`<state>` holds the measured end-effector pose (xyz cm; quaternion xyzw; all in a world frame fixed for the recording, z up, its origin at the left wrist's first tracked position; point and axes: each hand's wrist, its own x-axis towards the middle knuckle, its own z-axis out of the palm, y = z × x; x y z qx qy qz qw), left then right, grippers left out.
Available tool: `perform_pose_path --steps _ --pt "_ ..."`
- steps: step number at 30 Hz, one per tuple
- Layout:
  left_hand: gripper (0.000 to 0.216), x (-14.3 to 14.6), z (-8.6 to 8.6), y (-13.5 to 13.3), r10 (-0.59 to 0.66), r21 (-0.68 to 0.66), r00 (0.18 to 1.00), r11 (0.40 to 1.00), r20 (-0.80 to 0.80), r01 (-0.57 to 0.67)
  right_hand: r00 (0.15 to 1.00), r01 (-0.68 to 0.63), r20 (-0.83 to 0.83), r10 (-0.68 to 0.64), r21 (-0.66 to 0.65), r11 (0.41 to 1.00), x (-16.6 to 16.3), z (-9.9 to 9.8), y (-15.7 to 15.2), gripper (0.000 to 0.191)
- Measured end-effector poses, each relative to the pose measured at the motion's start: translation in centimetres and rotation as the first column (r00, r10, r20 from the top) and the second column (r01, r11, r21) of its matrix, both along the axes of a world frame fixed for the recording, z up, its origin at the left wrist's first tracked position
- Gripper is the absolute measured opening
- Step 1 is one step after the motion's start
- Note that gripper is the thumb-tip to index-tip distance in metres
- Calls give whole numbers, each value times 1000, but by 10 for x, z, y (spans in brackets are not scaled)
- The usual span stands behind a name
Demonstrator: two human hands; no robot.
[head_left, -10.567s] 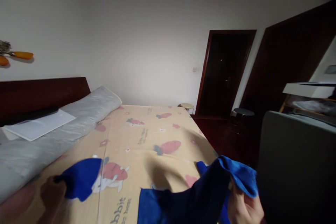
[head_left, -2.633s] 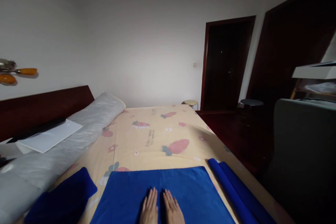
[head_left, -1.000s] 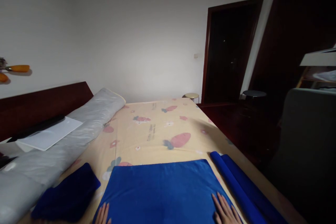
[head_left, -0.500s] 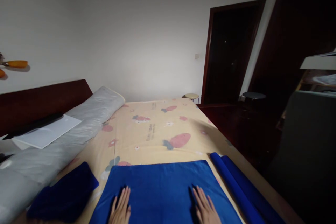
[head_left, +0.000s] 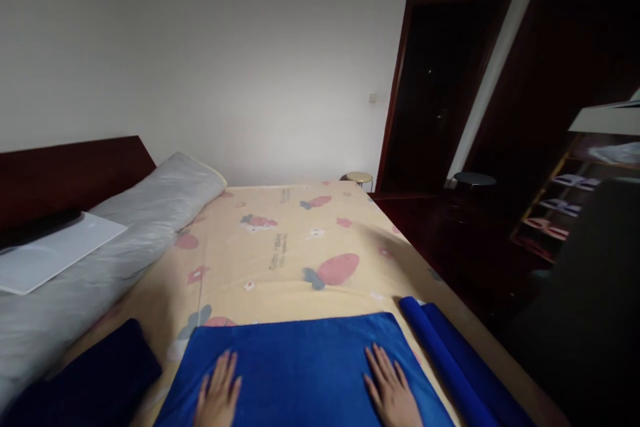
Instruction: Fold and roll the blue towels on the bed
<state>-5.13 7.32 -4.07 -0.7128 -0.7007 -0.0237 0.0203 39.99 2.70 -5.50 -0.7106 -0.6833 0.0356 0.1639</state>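
A bright blue towel (head_left: 300, 363) lies spread flat on the yellow patterned bed sheet (head_left: 280, 260) at the near edge of the bed. My left hand (head_left: 217, 393) rests palm down on its left part, fingers stretched out. On the towel's right part my right hand (head_left: 393, 390) also lies flat, fingers apart. Two rolled blue towels (head_left: 450, 360) lie side by side just to the right of the spread one. A dark blue folded cloth (head_left: 90, 380) sits to the left of it.
A long grey plastic-wrapped bolster (head_left: 115, 233) runs along the dark wooden headboard (head_left: 70, 167), with a white flat board (head_left: 50, 253) on it. Past the bed's right edge are dark floor, two small stools (head_left: 360, 178), a dark doorway (head_left: 440, 93) and shelves (head_left: 565, 207).
Both hands slid from the towel's outer lower corners inward and up across it, staying flat. The camera shifted slightly left and down. The towel lies still.
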Motion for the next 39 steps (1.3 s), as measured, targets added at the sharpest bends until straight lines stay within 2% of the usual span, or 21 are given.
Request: perform_pose_path --steps 2,3,5,6,8,10,12,14,16,17,18,20,21,23,25,28,31,35,37,39 --pt "59 -57 -3 0 151 -26 988 988 -39 -152 997 54 49 -55 9 998 42 -6 -12 65" --pt "59 -77 -5 0 166 -38 985 985 -48 -168 996 63 69 -65 22 998 57 -9 -16 66" --pt "61 -94 -9 0 183 -25 980 982 -75 -185 993 71 91 -77 71 995 67 -16 -21 68" --pt "62 -90 -9 0 166 -2 983 986 -82 -167 993 70 91 -80 102 992 63 -19 -21 69" --pt "60 -58 -7 2 81 50 994 996 -68 -77 996 37 76 -50 156 987 35 -19 -14 71" --pt "55 -4 -3 7 -99 73 995 992 -5 99 997 -67 52 59 170 983 -13 -14 0 71" --pt "54 58 1 13 -301 88 951 952 71 294 977 -213 32 211 141 967 -70 -4 17 63" --pt "57 108 4 21 -442 123 891 894 101 430 938 -346 9 347 100 933 -119 7 36 57" --pt "61 135 6 29 -506 150 857 858 93 491 907 -418 -21 420 65 906 -145 17 54 54" --pt "61 136 7 33 -520 147 850 851 90 505 901 -432 -34 433 47 901 -146 21 62 54" --pt "60 129 8 38 -516 134 852 854 90 503 903 -426 -44 426 28 904 -139 24 70 54" --pt "55 95 12 47 -437 83 894 899 97 430 936 -351 -43 350 -17 936 -105 25 80 55" --pt "54 71 13 51 -343 58 934 939 97 339 961 -277 -31 276 -39 960 -80 24 83 56" --pt "55 19 16 59 -75 25 995 997 62 74 995 -100 12 101 -77 992 -26 19 84 60" --pt "58 -26 16 64 124 15 992 992 13 -124 997 39 73 -33 -84 996 23 11 80 65" --pt "62 -59 15 66 228 22 973 973 -21 -228 980 144 145 -138 -34 989 67 -3 72 73" --pt "63 -59 17 67 269 31 961 963 -67 -267 971 155 181 -154 4 988 80 -14 70 77" --pt "63 -54 30 73 266 -83 958 958 -107 -276 967 165 194 -165 15 986 76 -12 78 76" --pt "61 -53 38 78 279 -153 957 945 -86 -289 960 201 193 -203 29 979 63 -4 82 74" --pt "59 -51 43 82 336 -180 940 923 -50 -340 962 214 169 -215 20 977 37 4 80 70"
